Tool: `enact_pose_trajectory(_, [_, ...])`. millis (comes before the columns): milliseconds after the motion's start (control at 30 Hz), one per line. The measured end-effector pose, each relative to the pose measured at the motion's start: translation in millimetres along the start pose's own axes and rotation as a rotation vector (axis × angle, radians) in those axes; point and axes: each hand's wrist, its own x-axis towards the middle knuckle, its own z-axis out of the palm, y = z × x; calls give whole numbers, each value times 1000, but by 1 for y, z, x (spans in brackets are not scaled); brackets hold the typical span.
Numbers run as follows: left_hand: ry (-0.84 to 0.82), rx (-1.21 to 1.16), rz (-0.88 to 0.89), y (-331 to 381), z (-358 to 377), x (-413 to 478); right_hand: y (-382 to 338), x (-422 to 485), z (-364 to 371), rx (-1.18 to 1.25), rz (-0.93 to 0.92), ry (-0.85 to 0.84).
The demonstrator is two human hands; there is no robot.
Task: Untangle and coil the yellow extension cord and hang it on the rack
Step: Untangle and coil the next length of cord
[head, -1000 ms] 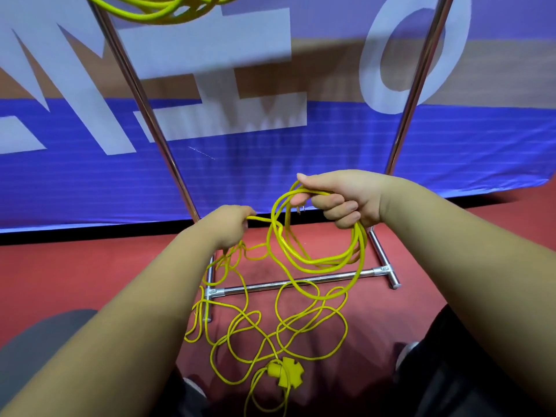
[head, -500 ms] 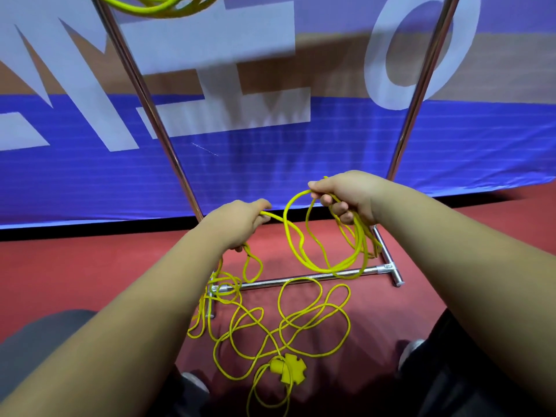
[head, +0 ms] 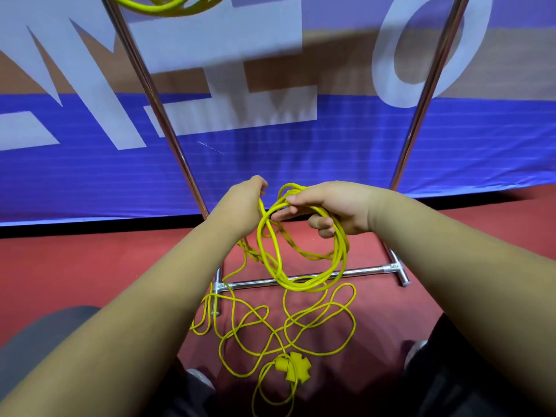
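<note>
A yellow extension cord (head: 304, 284) hangs in several loops from my right hand (head: 334, 207), which grips the top of the coil. My left hand (head: 243, 203) holds a strand of the same cord just left of the coil, close to the right hand. The remaining cord lies tangled on the red floor below, ending in a yellow multi-outlet socket (head: 293, 367) near my feet. The chrome rack (head: 307, 278) stands right behind the coil, with two slanted uprights and a low crossbar. Another yellow cord coil (head: 165, 4) hangs at the top edge.
A blue, white and tan banner (head: 301, 152) runs behind the rack. Red floor (head: 90, 266) spreads on both sides. My shoes (head: 413, 353) and dark trousers show at the bottom, and a grey rounded object (head: 39, 335) sits at lower left.
My left hand has risen and moved right toward my right hand, bringing a strand up to the coil. The coil has grown, and less loose cord lies on the floor.
</note>
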Motion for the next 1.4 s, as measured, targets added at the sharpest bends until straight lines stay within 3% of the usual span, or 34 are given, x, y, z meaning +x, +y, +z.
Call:
enact_pose_trajectory(200, [-26,-229,-129,-3,-18,0,2,2,9,74,2,-19])
enact_pose_trajectory(433, [-257,-898,-492,-2,-23,-9,-8,-4,8,-5,92,-40])
enact_pose_trajectory(567, [-170,-1396,-635,3,-29,-10,-8,-4,1,-64,101,-39])
enact_pose_trajectory(633, [-66,-1508,-676,6,-29,-8,-8,-4,0,-128,93,-48])
enact_pose_trajectory(800, [-47,-1042,-595,5,-13,-11,-5,-1,4,-271,107,-62])
enact_pose_trajectory(933, [-12,-917,-638,3,-9,-13,-1,2,6,-376,196,-37])
enact_pose_trajectory(1067, [52,-200,-393,-2,-15,-14,3,3,7,-445,268,12])
enact_pose_trajectory(1167, [109,12,-228,0,-20,-11,7,5,5,-521,359,48])
enact_pose_trajectory(1300, [128,40,-310,-6,-30,-3,17,11,4,-598,479,109])
enact_pose_trajectory(1333, [111,-56,-380,-9,-33,-2,19,12,4,-575,488,149])
enact_pose_trajectory(1400, [47,-474,-522,-7,-37,-6,19,12,3,-469,462,258])
